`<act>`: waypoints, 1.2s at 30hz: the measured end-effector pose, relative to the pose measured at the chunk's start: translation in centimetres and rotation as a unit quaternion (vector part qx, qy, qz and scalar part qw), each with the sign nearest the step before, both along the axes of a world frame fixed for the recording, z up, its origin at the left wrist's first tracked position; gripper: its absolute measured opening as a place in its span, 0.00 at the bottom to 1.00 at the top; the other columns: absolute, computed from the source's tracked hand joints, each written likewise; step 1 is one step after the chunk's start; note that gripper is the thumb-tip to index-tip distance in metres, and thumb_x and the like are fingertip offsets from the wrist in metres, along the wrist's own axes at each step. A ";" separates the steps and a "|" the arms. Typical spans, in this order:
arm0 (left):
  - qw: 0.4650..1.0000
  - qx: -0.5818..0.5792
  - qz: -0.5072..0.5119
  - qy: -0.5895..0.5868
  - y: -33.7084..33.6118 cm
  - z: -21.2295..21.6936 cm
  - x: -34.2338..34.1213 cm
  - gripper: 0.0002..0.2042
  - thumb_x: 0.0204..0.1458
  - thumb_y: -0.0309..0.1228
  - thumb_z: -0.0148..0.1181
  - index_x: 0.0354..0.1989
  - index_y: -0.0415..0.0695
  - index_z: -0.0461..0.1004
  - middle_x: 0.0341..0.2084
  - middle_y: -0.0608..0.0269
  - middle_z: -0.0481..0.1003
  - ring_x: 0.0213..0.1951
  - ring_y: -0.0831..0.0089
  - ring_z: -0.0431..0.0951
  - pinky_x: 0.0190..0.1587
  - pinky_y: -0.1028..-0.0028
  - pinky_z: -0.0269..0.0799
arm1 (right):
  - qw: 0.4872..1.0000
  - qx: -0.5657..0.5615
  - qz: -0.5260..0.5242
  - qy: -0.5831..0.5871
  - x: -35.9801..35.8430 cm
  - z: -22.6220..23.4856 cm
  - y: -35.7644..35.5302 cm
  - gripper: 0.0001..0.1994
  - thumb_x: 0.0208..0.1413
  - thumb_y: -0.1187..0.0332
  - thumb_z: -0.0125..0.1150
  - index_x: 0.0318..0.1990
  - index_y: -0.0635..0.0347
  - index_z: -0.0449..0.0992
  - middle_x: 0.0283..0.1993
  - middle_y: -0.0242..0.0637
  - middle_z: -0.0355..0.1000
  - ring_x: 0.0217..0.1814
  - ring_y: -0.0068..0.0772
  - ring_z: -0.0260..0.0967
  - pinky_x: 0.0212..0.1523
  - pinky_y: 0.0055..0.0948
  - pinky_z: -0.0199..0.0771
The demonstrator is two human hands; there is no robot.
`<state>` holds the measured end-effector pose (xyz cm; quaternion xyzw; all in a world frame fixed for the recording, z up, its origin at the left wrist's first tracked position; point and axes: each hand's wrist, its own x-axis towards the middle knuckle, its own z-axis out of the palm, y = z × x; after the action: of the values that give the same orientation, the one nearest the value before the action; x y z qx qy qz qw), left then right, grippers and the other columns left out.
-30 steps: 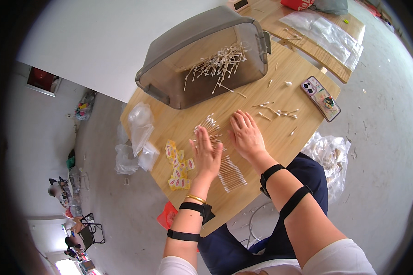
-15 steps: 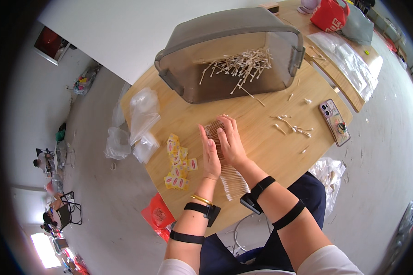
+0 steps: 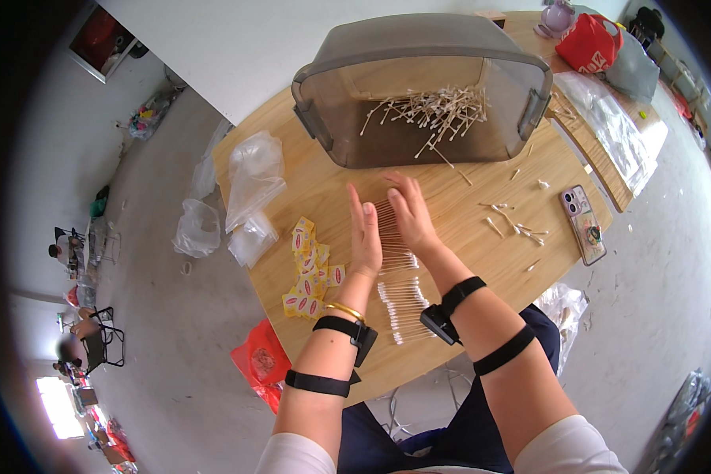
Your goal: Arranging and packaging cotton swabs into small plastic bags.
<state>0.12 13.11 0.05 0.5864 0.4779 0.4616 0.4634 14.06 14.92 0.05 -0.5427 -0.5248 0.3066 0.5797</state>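
A layer of cotton swabs (image 3: 389, 229) lies side by side on the wooden table between my two hands. My left hand (image 3: 365, 241) stands on edge at their left ends, fingers stretched out and thumb up. Facing it on the right, my right hand (image 3: 411, 215) is open too, its fingers extended and slightly bent at the tips. Nearer to me lies a separate lined-up row of swabs (image 3: 405, 310), beside my right wrist. The fingers partly hide the far swabs, so I cannot tell whether both palms touch them.
A grey plastic bin (image 3: 419, 39) on its side holds a loose heap of swabs (image 3: 442, 107). Yellow-and-white labels (image 3: 304, 276) and clear bags (image 3: 253, 178) lie left. Stray swabs (image 3: 517, 225) and a phone (image 3: 583, 225) are on the right. A red bag (image 3: 261, 355) hangs by the table edge.
My hands have drawn a little apart, showing more of the swabs between them. A gap now shows between those swabs and the nearer row. The whole view has shifted slightly.
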 end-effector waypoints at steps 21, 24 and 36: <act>0.786 0.204 -0.120 0.571 -5.8 1.2 1.4 0.42 0.65 0.61 0.35 0.76 0.39 0.43 0.77 0.52 0.42 0.78 0.62 0.38 0.76 0.50 0.24 | 0.918 -0.064 -0.069 -0.386 2.1 0.9 -17.9 0.21 0.59 0.69 0.55 0.60 0.66 0.69 0.65 0.50 0.62 0.75 0.51 0.54 0.76 0.44 0.53; 0.781 0.175 -0.119 0.587 -6.0 0.8 2.0 0.42 0.65 0.61 0.33 0.76 0.39 0.43 0.77 0.52 0.44 0.77 0.62 0.39 0.76 0.50 0.23 | 0.919 -0.065 -0.067 -0.382 2.0 1.0 -17.9 0.21 0.60 0.68 0.55 0.60 0.66 0.70 0.65 0.50 0.63 0.75 0.50 0.53 0.76 0.44 0.52; 0.908 0.162 -0.005 0.387 -14.0 2.5 -5.0 0.33 0.65 0.47 0.46 0.71 0.36 0.54 0.66 0.46 0.60 0.71 0.51 0.56 0.73 0.42 0.38 | 0.914 -0.051 -0.074 -0.396 2.3 0.6 -17.9 0.20 0.60 0.69 0.54 0.60 0.66 0.70 0.64 0.50 0.63 0.75 0.49 0.54 0.76 0.44 0.52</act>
<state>-4.88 -0.94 2.52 0.7884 0.5354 0.2671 0.1430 16.33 -2.95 0.62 -0.6858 -0.6534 0.0496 0.3167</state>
